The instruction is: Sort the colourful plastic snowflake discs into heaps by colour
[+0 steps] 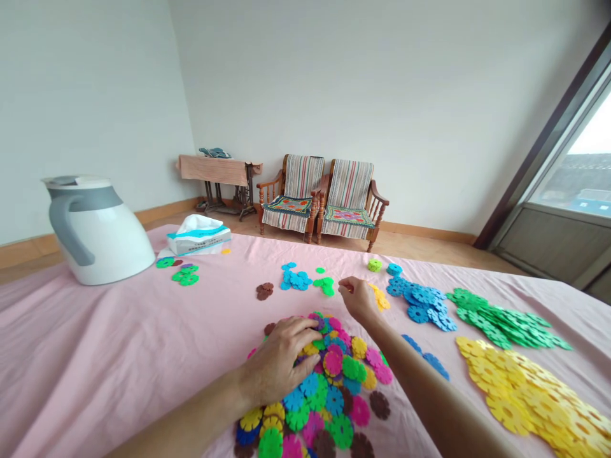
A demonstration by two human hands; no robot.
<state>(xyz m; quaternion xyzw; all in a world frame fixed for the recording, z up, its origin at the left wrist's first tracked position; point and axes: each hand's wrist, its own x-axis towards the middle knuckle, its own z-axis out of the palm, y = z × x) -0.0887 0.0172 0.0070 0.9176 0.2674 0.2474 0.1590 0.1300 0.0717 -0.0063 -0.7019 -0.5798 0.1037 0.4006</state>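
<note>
Pink cloth lies under all items, soft and wrinkled; what it covers cannot be told. A mixed pile of plastic discs, flower-edged and many-coloured, sits at centre-front. Left hand spread, palm down, fingers pressed onto the near-left side of the pile. Right hand is above the cloth beyond the pile, fingers drawn together in a pinch; anything held is hidden, so contents cannot be told. Nearest to it are a small yellow cluster just right and a green cluster just left. Farther right lie a blue group, a green group and a large yellow group, each of one colour, plus a short blue strip close to the right forearm. Risks, as judged: pressure from the left palm could slide top discs off the pile and scatter them. The low right forearm could brush the blue strip or yellow group, mixing colours. Notched rims could catch, so one pinched disc might lift neighbours. Any drag on the cloth would shift every group together.
</note>
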